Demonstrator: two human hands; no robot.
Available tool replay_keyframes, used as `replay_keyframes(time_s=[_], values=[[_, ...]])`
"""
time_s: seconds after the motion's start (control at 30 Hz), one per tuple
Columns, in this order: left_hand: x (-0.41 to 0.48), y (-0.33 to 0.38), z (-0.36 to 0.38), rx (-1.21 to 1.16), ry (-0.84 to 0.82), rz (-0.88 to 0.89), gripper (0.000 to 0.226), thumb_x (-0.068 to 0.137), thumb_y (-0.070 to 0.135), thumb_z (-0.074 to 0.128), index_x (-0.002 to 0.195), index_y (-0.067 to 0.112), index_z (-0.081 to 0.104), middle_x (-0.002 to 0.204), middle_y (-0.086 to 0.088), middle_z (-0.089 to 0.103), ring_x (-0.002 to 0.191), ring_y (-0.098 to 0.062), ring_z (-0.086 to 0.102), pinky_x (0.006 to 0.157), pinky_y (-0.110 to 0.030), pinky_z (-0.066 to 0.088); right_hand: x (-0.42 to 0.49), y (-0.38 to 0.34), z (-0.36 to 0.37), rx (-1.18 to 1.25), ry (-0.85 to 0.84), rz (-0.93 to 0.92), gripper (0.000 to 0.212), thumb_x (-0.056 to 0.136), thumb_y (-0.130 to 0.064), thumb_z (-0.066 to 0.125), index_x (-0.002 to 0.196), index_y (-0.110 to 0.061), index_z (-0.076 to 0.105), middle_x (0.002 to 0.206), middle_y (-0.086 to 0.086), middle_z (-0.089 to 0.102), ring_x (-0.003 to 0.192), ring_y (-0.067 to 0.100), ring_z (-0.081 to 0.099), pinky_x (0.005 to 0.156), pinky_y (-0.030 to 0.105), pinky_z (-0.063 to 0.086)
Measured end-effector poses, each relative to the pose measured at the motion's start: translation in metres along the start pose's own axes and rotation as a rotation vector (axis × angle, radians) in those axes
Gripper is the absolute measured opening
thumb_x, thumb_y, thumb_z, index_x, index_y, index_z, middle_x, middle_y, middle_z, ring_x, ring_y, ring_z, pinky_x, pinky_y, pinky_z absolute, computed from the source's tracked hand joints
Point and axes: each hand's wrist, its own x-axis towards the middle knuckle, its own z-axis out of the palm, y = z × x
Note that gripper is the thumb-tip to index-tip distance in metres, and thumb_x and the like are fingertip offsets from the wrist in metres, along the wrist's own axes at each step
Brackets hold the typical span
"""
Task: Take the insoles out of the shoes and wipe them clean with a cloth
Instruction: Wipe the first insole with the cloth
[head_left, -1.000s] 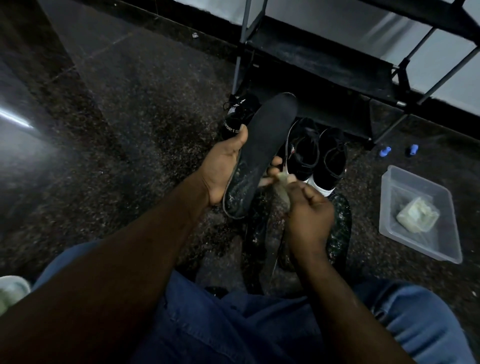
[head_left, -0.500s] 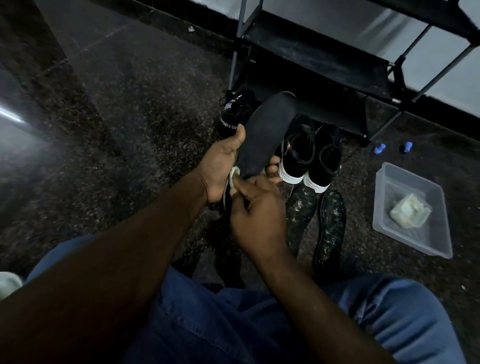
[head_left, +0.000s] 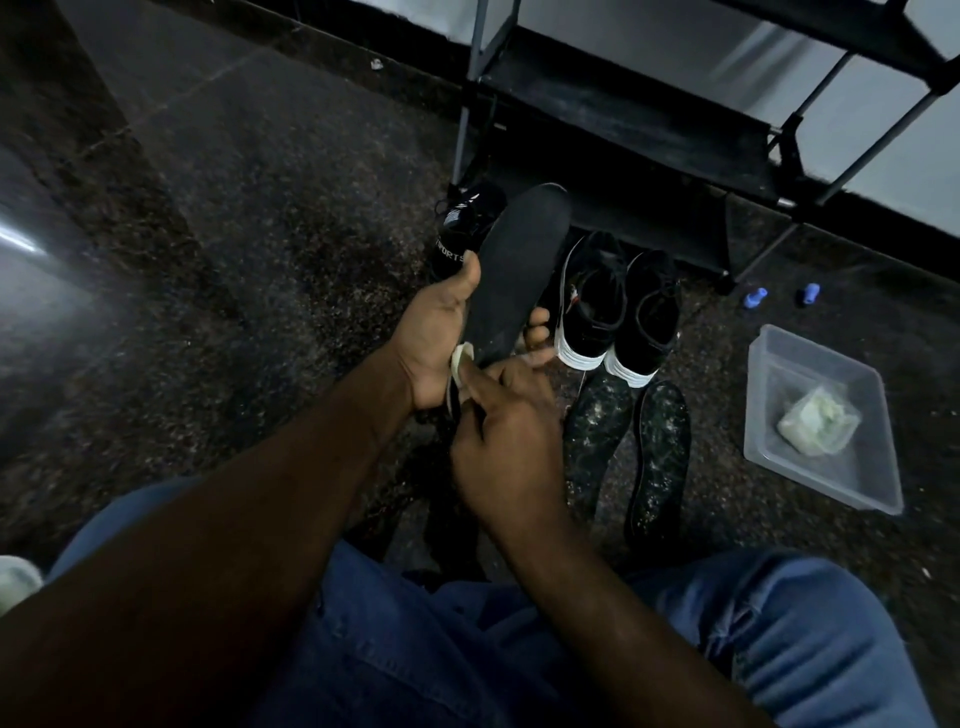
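Right hand (head_left: 506, 431) has crossed to the insole (head_left: 514, 270) heel, cloth (head_left: 460, 361) apparently pinched at its fingertips.
Left hand (head_left: 434, 338) clasps the insole near its heel, raised over the shoes (head_left: 618, 312), presenting its face for wiping.

Held insole (head_left: 511, 270): black, tilted, toe toward upper centre, heel low at centre.
Cloth (head_left: 460, 364): small pale wad pressed against that heel.
Floor insoles (head_left: 595, 441) (head_left: 657, 457): two, dark, speckled, flat, side by side, right of centre.
Shoes (head_left: 592, 306) (head_left: 649, 312): black, white-soled pair, upright just above them.
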Motion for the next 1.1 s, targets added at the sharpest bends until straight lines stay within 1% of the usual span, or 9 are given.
replay_keyframes(time_s=[0.2,0.27,0.4,0.47,0.6,0.77,0.87,1.0,1.1], values=[[0.002,-0.004,0.003,0.027,-0.023,-0.01,0.081,0.105,0.065,0.029,0.146,-0.002,0.05,0.114,-0.021,0.064,0.104,-0.033,0.063,0.109,-0.055,0.049,-0.001,0.0,-0.002,-0.032,0.034,0.032,0.059,0.086,-0.025,0.036,0.136,-0.019,0.066,0.098,0.002,0.054,0.097,0.027,0.052,0.079,0.047,0.051],[0.001,-0.005,0.002,0.066,-0.005,0.008,0.078,0.107,0.062,0.027,0.151,0.002,0.047,0.124,-0.021,0.064,0.11,-0.033,0.064,0.111,-0.052,0.048,0.011,0.0,-0.002,-0.07,0.047,0.055,0.06,0.086,-0.027,0.033,0.137,-0.021,0.066,0.097,0.002,0.054,0.097,0.028,0.053,0.079,0.048,0.051],[-0.001,-0.005,-0.001,0.12,-0.009,0.048,0.068,0.11,0.055,0.023,0.154,0.007,0.045,0.15,-0.018,0.055,0.134,-0.032,0.057,0.117,-0.045,0.043,0.032,0.003,-0.003,-0.108,0.056,0.119,0.061,0.09,-0.037,0.027,0.135,-0.024,0.067,0.096,0.003,0.057,0.101,0.032,0.055,0.082,0.05,0.051],[0.0,-0.005,0.0,0.116,0.001,0.045,0.07,0.11,0.056,0.024,0.152,0.005,0.046,0.146,-0.019,0.058,0.13,-0.032,0.06,0.117,-0.046,0.043,0.029,0.005,-0.002,-0.127,0.034,0.102,0.061,0.09,-0.035,0.028,0.136,-0.024,0.066,0.096,0.004,0.057,0.101,0.033,0.055,0.081,0.05,0.051],[0.002,-0.004,0.003,-0.006,0.041,-0.017,0.08,0.106,0.064,0.028,0.139,-0.004,0.055,0.114,-0.022,0.065,0.099,-0.033,0.066,0.108,-0.056,0.048,0.0,0.0,0.0,-0.131,-0.029,0.026,0.063,0.085,-0.026,0.031,0.138,-0.019,0.065,0.096,0.004,0.055,0.094,0.029,0.053,0.075,0.046,0.05],[0.001,-0.007,0.005,0.017,0.074,-0.022,0.08,0.106,0.064,0.027,0.138,-0.003,0.055,0.115,-0.021,0.066,0.105,-0.033,0.065,0.108,-0.054,0.048,-0.002,-0.002,-0.003,-0.206,-0.021,0.039,0.065,0.083,-0.027,0.03,0.139,-0.024,0.063,0.102,0.003,0.055,0.099,0.029,0.052,0.077,0.044,0.048],[-0.001,-0.007,0.007,0.09,0.101,0.021,0.073,0.108,0.058,0.027,0.149,0.002,0.05,0.133,-0.019,0.065,0.115,-0.029,0.065,0.114,-0.045,0.046,0.021,0.004,-0.003,-0.268,0.006,0.074,0.064,0.084,-0.03,0.03,0.137,-0.024,0.065,0.104,0.006,0.057,0.108,0.034,0.054,0.079,0.046,0.049],[-0.002,-0.004,0.007,0.063,0.083,0.032,0.066,0.109,0.054,0.025,0.148,0.008,0.052,0.139,-0.013,0.063,0.118,-0.024,0.066,0.103,-0.035,0.055,0.031,0.01,-0.003,-0.345,-0.025,0.052,0.064,0.083,-0.032,0.031,0.138,-0.025,0.064,0.107,0.006,0.058,0.115,0.036,0.053,0.082,0.049,0.049],[-0.001,-0.002,0.004,0.061,0.104,0.025,0.075,0.107,0.06,0.025,0.15,0.004,0.049,0.14,-0.019,0.059,0.127,-0.033,0.058,0.104,-0.042,0.053,0.023,0.021,-0.008,-0.462,-0.034,-0.025,0.062,0.082,-0.03,0.036,0.138,-0.026,0.064,0.113,0.007,0.061,0.112,0.034,0.054,0.082,0.047,0.046]])
